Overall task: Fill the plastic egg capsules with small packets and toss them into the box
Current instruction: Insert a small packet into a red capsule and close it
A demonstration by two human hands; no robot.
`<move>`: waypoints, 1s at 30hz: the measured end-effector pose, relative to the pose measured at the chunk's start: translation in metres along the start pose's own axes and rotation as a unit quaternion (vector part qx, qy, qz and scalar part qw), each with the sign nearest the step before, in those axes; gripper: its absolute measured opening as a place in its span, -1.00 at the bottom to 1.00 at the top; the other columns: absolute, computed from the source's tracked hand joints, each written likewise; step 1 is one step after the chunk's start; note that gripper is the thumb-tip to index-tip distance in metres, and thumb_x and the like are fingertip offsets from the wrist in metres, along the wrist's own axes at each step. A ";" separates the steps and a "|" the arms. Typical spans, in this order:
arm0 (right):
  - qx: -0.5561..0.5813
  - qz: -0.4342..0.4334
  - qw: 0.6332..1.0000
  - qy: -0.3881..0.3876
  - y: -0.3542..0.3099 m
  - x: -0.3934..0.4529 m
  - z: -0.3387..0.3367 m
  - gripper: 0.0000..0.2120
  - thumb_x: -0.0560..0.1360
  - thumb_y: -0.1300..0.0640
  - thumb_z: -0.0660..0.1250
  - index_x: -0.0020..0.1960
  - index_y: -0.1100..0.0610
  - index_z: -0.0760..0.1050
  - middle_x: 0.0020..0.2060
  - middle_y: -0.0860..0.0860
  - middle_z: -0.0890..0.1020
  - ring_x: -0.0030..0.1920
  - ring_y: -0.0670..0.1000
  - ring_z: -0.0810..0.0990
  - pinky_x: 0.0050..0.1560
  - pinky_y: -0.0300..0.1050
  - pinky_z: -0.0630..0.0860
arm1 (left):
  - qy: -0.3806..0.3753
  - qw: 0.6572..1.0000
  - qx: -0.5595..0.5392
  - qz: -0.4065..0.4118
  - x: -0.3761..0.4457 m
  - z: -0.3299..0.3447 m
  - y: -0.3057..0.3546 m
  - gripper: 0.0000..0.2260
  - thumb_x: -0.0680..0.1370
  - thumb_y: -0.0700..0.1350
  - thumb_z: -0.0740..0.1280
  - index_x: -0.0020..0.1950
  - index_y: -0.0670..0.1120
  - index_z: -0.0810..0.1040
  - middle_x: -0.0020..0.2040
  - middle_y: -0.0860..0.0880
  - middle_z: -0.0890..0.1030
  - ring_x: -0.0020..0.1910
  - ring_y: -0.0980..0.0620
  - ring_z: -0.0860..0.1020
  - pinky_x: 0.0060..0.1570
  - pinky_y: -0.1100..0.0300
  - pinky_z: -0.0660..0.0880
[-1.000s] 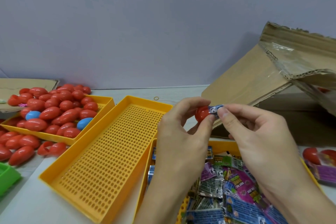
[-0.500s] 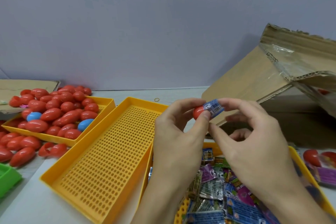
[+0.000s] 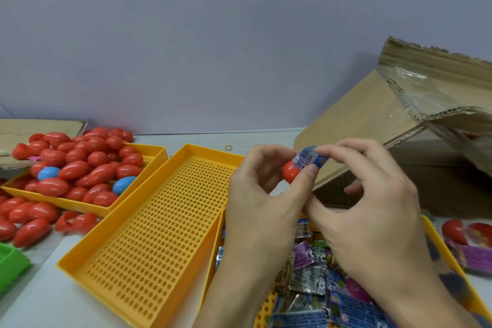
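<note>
My left hand [image 3: 262, 194] pinches a red egg capsule half [image 3: 290, 172] between thumb and fingers. A small blue packet [image 3: 308, 158] sticks out of its open end, and my right hand [image 3: 372, 202] pinches that packet from the right. Both hands hover above a yellow tray [image 3: 436, 237] holding several loose packets [image 3: 314, 279]. The cardboard box [image 3: 359, 125] lies open on its side just behind my right hand.
An empty perforated yellow tray [image 3: 149, 234] sits left of my hands. Further left another yellow tray [image 3: 149, 152] is heaped with red capsules [image 3: 80, 160] and two blue ones. More red capsules [image 3: 24, 218] lie on the table, plus a green tray corner [image 3: 10, 261].
My right hand has shifted its hold on the blue packet, turning it at the capsule's mouth. Both hands stayed roughly in place above the packet tray.
</note>
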State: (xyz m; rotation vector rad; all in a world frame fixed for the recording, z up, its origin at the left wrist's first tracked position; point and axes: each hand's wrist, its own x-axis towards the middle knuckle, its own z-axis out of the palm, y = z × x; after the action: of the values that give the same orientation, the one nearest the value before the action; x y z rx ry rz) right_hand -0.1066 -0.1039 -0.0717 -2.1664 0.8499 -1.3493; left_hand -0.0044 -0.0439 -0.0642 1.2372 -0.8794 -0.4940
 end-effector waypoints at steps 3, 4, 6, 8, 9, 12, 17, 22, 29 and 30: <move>0.004 -0.004 1.000 0.000 -0.001 0.000 -0.001 -0.62 0.32 0.00 0.47 0.12 0.03 0.61 0.03 -0.13 0.56 0.04 -0.15 0.52 -0.02 -0.45 0.40 | 0.002 1.000 0.007 -0.002 0.000 0.000 0.002 -0.85 0.45 -0.22 0.51 -0.05 -0.09 0.58 -0.08 -0.03 0.72 -0.06 0.08 0.69 -0.05 0.13 0.63; 0.006 -0.005 1.000 0.000 -0.001 0.000 -0.001 -0.62 0.32 0.00 0.47 0.12 0.03 0.61 0.03 -0.13 0.56 0.05 -0.14 0.53 -0.01 -0.43 0.41 | 0.003 1.000 0.012 -0.005 0.000 0.000 0.002 -0.85 0.45 -0.20 0.51 -0.05 -0.08 0.58 -0.08 -0.03 0.71 -0.07 0.09 0.69 -0.07 0.08 0.64; 0.008 -0.005 1.000 -0.002 -0.001 0.000 -0.001 -0.61 0.32 0.00 0.46 0.13 0.04 0.61 0.04 -0.13 0.56 0.07 -0.14 0.53 0.00 -0.41 0.42 | 0.008 1.000 0.018 -0.012 -0.001 0.000 0.003 -0.85 0.45 -0.17 0.51 -0.06 -0.05 0.58 -0.09 -0.02 0.71 -0.08 0.09 0.68 -0.10 -0.06 0.64; 0.011 -0.003 1.000 -0.008 -0.002 0.000 -0.002 -0.60 0.32 0.00 0.45 0.14 0.04 0.61 0.04 -0.13 0.55 0.06 -0.14 0.52 0.00 -0.42 0.42 | 0.009 1.000 0.017 -0.017 -0.001 -0.001 0.002 -0.85 0.46 -0.17 0.51 -0.05 -0.05 0.58 -0.09 -0.04 0.70 -0.08 0.05 0.68 -0.07 -0.11 0.63; 0.013 -0.003 1.000 -0.012 -0.002 0.000 -0.002 -0.60 0.32 -0.01 0.44 0.14 0.04 0.61 0.04 -0.14 0.55 0.05 -0.15 0.52 0.01 -0.42 0.42 | 0.005 1.000 0.014 -0.021 -0.001 -0.001 0.002 -0.85 0.46 -0.17 0.50 -0.03 -0.05 0.58 -0.08 -0.05 0.70 -0.06 0.01 0.68 -0.03 -0.11 0.63; 0.024 -0.002 0.999 -0.021 -0.003 0.001 -0.004 -0.61 0.33 -0.01 0.45 0.15 0.01 0.60 0.04 -0.17 0.55 0.03 -0.19 0.51 0.00 -0.45 0.41 | -0.021 0.999 0.012 -0.022 -0.001 -0.002 0.000 -0.84 0.50 -0.18 0.47 0.06 -0.03 0.61 -0.04 -0.03 0.70 -0.01 -0.03 0.68 0.03 -0.05 0.63; 0.012 -0.007 1.000 -0.005 -0.004 0.001 -0.002 -0.62 0.36 0.00 0.44 0.16 0.04 0.61 0.03 -0.15 0.60 0.08 -0.13 0.54 0.01 -0.24 0.50 | -0.023 0.999 0.023 -0.009 0.001 -0.002 -0.002 -0.85 0.51 -0.17 0.46 0.07 -0.05 0.66 -0.04 0.00 0.71 -0.03 0.02 0.68 0.03 0.05 0.62; 0.013 -0.003 1.000 -0.008 -0.002 0.002 -0.001 -0.61 0.39 -0.02 0.43 0.20 0.04 0.60 0.06 -0.15 0.60 0.08 -0.11 0.55 -0.01 -0.27 0.49 | -0.026 0.999 -0.003 -0.026 0.000 -0.001 -0.001 -0.85 0.50 -0.08 0.45 0.05 -0.05 0.65 -0.07 0.01 0.72 -0.06 0.06 0.69 -0.10 0.14 0.63; 0.015 -0.007 0.999 -0.044 -0.002 0.001 -0.002 -0.55 0.34 -0.04 0.45 0.22 -0.01 0.58 0.07 -0.20 0.58 0.14 -0.11 0.54 0.02 -0.33 0.47 | -0.022 0.996 -0.059 -0.058 0.002 0.000 -0.004 -0.83 0.54 -0.08 0.37 0.06 -0.13 0.62 -0.11 -0.09 0.73 -0.11 -0.03 0.72 -0.21 0.12 0.65; 0.008 -0.011 0.999 -0.032 -0.001 0.002 -0.002 -0.57 0.35 -0.01 0.46 0.21 0.01 0.60 0.06 -0.17 0.59 0.12 -0.11 0.55 0.02 -0.30 0.48 | -0.027 0.996 -0.065 -0.059 0.002 0.000 -0.005 -0.82 0.55 -0.09 0.37 0.07 -0.15 0.63 -0.12 -0.11 0.73 -0.10 -0.06 0.72 -0.17 0.15 0.65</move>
State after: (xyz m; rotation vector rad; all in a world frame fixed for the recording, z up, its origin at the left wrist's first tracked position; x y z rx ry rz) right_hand -0.1079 -0.1047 -0.0690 -2.2000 0.7892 -1.2867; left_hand -0.0031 -0.0469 -0.0686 1.1660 -0.8105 -0.6720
